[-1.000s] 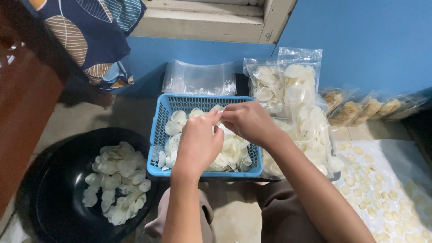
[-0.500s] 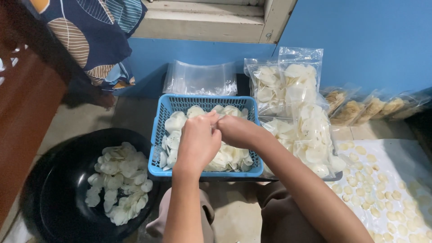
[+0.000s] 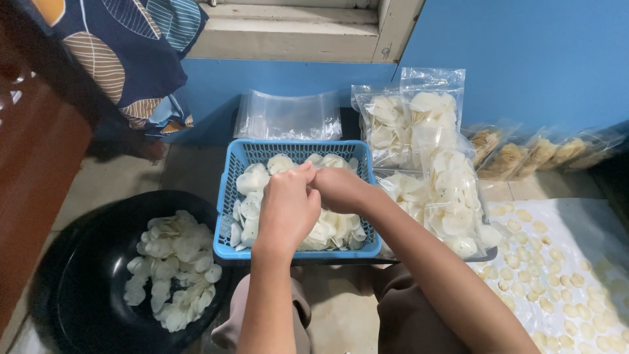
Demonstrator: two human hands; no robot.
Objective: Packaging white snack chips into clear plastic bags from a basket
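My left hand (image 3: 288, 210) and my right hand (image 3: 337, 189) meet fingertip to fingertip over a blue plastic basket (image 3: 226, 196). The basket is filled with thin white crackers (image 3: 252, 180). Both hands have their fingers closed and pinch at the same spot, on a cracker that the fingers mostly hide. My knees show below the basket.
A black basin (image 3: 78, 262) with more white crackers (image 3: 173, 262) sits at the left. Filled clear bags (image 3: 419, 124) and empty clear bags (image 3: 288, 117) lean on the blue wall. A white sheet (image 3: 590, 229) with several small round crackers lies at the right, and bags of brownish snacks (image 3: 531, 157) lie behind it.
Both hands have dropped lower and closer to the crackers in the basket, and the fingertips have drawn tighter together. The view has shifted slightly.
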